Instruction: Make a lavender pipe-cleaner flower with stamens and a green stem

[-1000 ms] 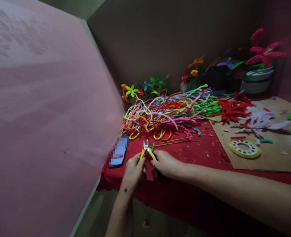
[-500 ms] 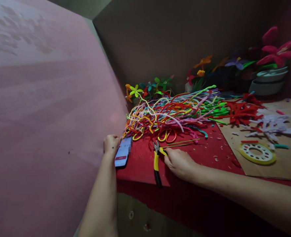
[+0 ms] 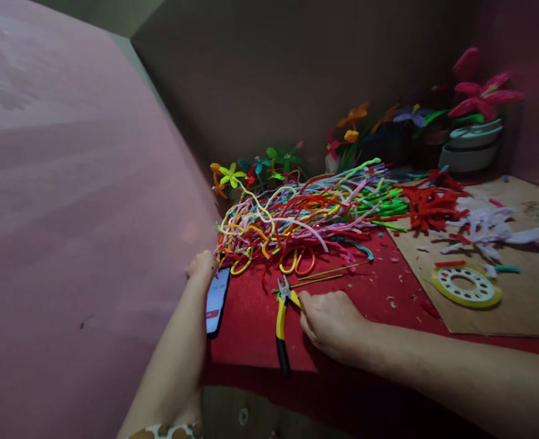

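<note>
Dim overall; back wall (image 3: 251, 79) deeply shadowed; pink wall (image 3: 91, 231) paler, with 1 faint reddish glow (image 3: 191, 232).

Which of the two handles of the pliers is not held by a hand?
The handle on the left, yellow with a black end, is free; the right hand grips the other.

Table under plain red cloth (image 3: 251, 341). Far: tangled heap of multicoloured fuzzy stems (image 3: 306, 210). Near left: slim dark-edged phone, screen lit (image 3: 217, 305). Middle: two thin yellow-green wires (image 3: 317, 281). Right: flat brown cardboard sheet (image 3: 525, 314); pale scraps (image 3: 391, 302) beside it
</note>
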`<state>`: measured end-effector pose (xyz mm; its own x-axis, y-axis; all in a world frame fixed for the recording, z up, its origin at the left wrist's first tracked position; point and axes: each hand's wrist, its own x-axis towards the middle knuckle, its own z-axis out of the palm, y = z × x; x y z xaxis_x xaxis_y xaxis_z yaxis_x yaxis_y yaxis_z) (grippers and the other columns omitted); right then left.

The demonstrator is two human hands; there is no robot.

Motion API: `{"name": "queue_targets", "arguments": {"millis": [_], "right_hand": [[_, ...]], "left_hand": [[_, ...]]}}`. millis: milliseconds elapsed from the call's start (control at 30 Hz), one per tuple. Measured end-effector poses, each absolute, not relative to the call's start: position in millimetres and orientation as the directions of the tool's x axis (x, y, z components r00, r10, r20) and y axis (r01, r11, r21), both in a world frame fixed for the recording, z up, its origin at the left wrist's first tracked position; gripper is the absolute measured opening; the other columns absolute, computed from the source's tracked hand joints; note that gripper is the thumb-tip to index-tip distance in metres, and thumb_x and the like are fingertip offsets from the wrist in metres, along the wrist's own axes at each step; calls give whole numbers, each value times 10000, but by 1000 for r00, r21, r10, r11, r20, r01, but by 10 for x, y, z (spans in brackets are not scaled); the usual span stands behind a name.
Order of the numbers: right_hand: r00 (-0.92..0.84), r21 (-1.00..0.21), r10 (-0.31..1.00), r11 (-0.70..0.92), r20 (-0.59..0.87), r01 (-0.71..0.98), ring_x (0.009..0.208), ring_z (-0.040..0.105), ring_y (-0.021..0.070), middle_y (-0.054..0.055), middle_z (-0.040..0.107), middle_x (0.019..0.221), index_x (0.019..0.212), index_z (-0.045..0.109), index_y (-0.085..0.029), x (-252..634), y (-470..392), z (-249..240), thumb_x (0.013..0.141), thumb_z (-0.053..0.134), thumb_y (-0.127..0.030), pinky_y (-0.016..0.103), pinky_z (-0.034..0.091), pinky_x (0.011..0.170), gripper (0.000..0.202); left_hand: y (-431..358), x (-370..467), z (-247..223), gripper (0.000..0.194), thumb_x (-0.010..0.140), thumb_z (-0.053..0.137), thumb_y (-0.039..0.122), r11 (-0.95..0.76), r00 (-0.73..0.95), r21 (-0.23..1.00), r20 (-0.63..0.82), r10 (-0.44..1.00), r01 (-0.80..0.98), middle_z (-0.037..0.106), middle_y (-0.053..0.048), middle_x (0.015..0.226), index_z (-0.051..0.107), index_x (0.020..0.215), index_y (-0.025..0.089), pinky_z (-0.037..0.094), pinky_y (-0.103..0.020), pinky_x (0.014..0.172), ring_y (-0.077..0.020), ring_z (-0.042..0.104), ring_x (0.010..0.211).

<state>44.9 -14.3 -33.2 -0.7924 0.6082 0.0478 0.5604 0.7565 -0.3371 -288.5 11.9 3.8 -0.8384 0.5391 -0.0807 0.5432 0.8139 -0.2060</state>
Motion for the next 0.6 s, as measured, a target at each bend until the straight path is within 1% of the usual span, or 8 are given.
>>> {"name": "queue_targets", "arguments": {"millis": [233,300,367,467,533,600], "right_hand": [[-795,-352,601,764,85,540,618,645,268,116,663,686,902,547,-143,452,-138,-350,802,370,-215,330,400,540,216],[-798,-357,598,763,77,538,623,645,263,120,662,693,906,544,-141,453,-134,-350,806,368,-213,328,400,544,215],[-798,-359,600,760,64,542,628,645,261,124,662,699,912,543,-138,452,-129,-349,809,366,-211,329,401,548,218],[-798,-359,599,760,66,541,630,646,267,127,662,698,915,544,-136,452,-126,-350,807,366,-209,333,404,547,220],[-798,-361,598,762,74,537,634,647,269,127,662,697,917,543,-135,456,-127,-352,806,368,-208,332,404,543,220],[-799,-361,596,764,80,535,635,648,270,127,663,696,919,543,-132,461,-128,-353,807,368,-209,330,405,540,222]], "left_hand": [[143,-2813,141,348,831,522,309,775,-808,-254,-49,588,579,539,-89,1133,505,1141,153,481,-401,788,-202,556,963],[122,-2813,202,345,825,529,312,766,-800,-266,-39,598,586,550,-103,1124,520,1125,143,479,-403,788,-211,561,962],[92,-2823,266,327,777,581,289,760,-796,-275,-34,604,589,580,-158,1098,578,1057,121,478,-403,761,-267,573,970],[18,-2841,360,296,624,652,224,757,-795,-280,-38,606,590,624,-241,1032,667,895,106,479,-410,679,-375,586,949],[-65,-2836,415,264,555,653,201,758,-795,-277,-41,605,590,651,-242,979,690,803,118,477,-400,630,-391,605,901],[-197,-2794,459,202,508,645,177,760,-793,-266,-30,608,593,676,-236,886,693,697,128,471,-375,587,-378,629,825]]}}
